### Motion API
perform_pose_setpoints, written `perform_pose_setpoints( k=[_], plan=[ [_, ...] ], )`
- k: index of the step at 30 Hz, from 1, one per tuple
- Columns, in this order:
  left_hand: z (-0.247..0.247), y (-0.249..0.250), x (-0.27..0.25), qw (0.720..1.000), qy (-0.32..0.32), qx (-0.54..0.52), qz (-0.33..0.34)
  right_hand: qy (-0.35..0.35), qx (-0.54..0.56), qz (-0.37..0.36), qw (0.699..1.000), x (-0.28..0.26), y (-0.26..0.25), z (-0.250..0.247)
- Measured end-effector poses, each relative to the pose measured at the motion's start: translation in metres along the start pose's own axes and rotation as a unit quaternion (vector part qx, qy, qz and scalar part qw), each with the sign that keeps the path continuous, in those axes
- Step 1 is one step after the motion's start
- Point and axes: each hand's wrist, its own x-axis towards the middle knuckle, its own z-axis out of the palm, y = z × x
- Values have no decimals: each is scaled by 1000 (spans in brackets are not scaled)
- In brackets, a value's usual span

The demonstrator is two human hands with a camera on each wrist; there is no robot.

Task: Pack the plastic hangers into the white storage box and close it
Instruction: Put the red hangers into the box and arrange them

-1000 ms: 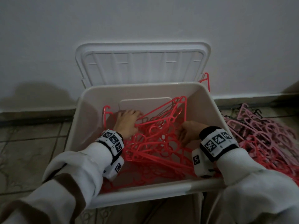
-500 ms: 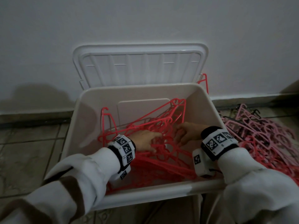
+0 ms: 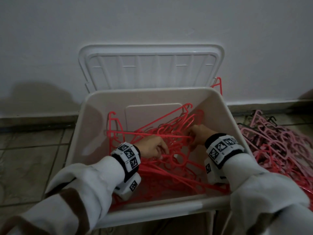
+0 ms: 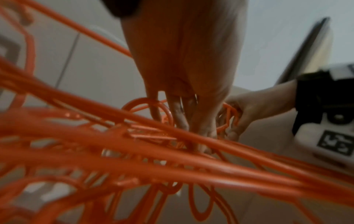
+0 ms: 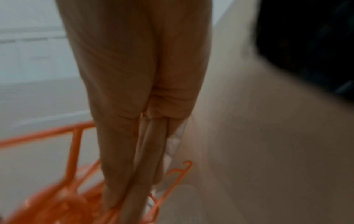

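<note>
Filling the bottom of the white storage box (image 3: 94, 126), the red hangers (image 3: 169, 168) lie in a loose tangle, a few hooks and bars propped up against the back wall. Both hands are down inside the box among them. The left hand (image 3: 151, 146) has its fingers (image 4: 180, 115) reaching down through the bars near the middle of the heap; how tightly they hold a bar I cannot tell. The right hand (image 3: 197, 135) curls its fingers around a hanger's loop close by, as the left wrist view shows. A second ago the left hand was at the back left of the box, near the upright hook; it has since come across to the middle, close to the right hand, which has hardly shifted. The lid (image 3: 152, 68) stands open, leaning against the wall (image 3: 152, 19) behind the box. A pile of pink hangers (image 3: 277, 148) lies on the tiled floor (image 3: 33, 158) to the right of the box.
</note>
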Motion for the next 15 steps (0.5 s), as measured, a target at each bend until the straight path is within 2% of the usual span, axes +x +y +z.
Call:
perform_pose_setpoints(
  k=[3, 6, 9, 11, 13, 15],
  plan=[
    [-2, -3, 3, 999, -32, -4, -11, -14, 31, -13, 999, -1, -2, 1],
    [-9, -2, 2, 1000, -14, 8, -15, -69, 69, -27, 995, -4, -4, 5],
    [-12, -3, 0, 1000, -7, -3, -14, -108, 51, -48, 992, -7, -5, 4],
    [-13, -5, 2, 999, -33, -41, -6, -105, 37, -62, 992, -7, -5, 3],
    [-12, -3, 3, 995, -62, -77, 16, -74, 27, -66, 995, -7, -3, 3],
    [-11, 3, 2, 992, -63, -94, 51, -39, 38, -62, 997, -8, -3, 2]
  ],
)
